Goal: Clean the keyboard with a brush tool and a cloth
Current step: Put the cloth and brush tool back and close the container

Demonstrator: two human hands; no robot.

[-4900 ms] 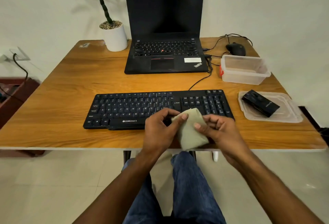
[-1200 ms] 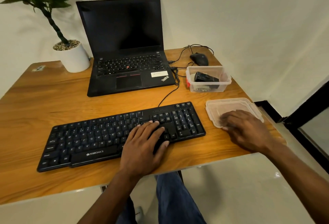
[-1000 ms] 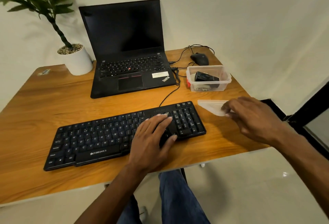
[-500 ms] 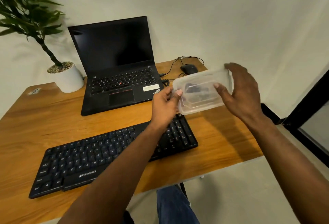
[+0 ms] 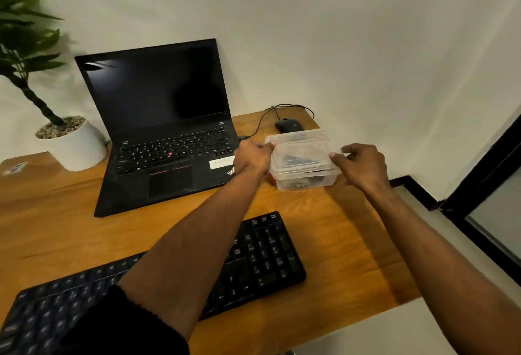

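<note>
Both arms are stretched out over the wooden worktop (image 5: 332, 222), and both hands are on the clear plastic container (image 5: 303, 167) sitting at the far right, just right of the open laptop (image 5: 166, 135). The left hand (image 5: 252, 157) is at the container's left end, thumb pressed on the corner of the clear lid (image 5: 298, 143); the rest of its fingers are tucked out of sight behind the hand, so how they sit is hard to say. The right hand (image 5: 363, 164) is at the right end, fingers curled in, thumb tip pinching the lid's edge. The lid sits on top of the tub, a touch skewed by the look of it. Inside, through the plastic, there's something dark (image 5: 298, 161), but it's too blurred to name, and the brush and cloth can't be picked out. Down near the front edge lies the black keyboard (image 5: 262, 256), angled across the worktop, its middle hidden under the left forearm and its left end blurred at the bottom corner. Nobody is touching it. Behind the container a black mouse (image 5: 287, 125) rests with its cable (image 5: 265, 118) looping back toward the laptop. Far left, a potted plant in a white pot (image 5: 74, 146) stands beside the laptop, screen dark.
</note>
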